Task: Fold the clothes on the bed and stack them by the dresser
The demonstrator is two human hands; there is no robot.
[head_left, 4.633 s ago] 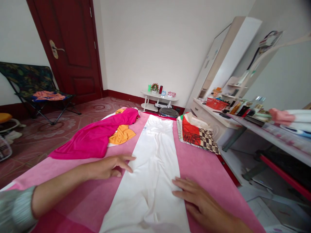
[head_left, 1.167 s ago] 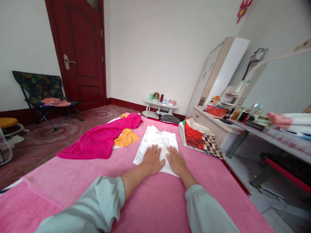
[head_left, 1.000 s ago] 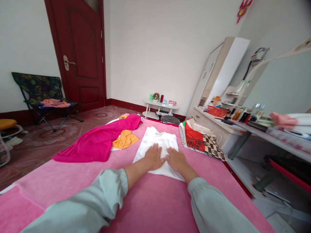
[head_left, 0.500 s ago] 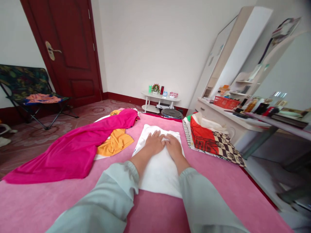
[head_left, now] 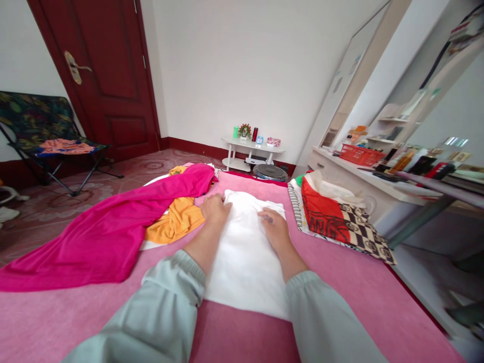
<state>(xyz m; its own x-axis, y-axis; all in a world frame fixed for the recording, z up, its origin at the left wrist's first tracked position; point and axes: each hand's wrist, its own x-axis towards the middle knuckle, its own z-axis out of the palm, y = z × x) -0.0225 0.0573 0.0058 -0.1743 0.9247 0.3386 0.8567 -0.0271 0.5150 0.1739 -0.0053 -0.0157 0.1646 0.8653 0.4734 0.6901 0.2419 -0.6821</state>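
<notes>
A folded white garment [head_left: 245, 262] lies flat on the pink bedspread [head_left: 242, 338] in front of me. At its upper left edge is my left hand [head_left: 215, 209], fingers bent and thumb apart over the cloth; the undersides of the fingers are hidden. My right hand [head_left: 276, 227] rests on the right side of the garment, fingers loosely bent and touching the fabric. Left of the garment lie a loose magenta garment [head_left: 113, 227] and a crumpled orange one [head_left: 176, 222].
A stack of folded clothes [head_left: 327, 217], red and checkered on top, sits at the bed's right side. Beyond it stands a dressing table [head_left: 328, 161] with a red basket [head_left: 361, 154]. A small white table [head_left: 253, 144] is by the far wall, a folding chair [head_left: 41, 121] at left.
My hands, close together on the middle of the white garment before, have moved apart. The left one went to the left edge, the right one toward the right side. The view shifted slightly.
</notes>
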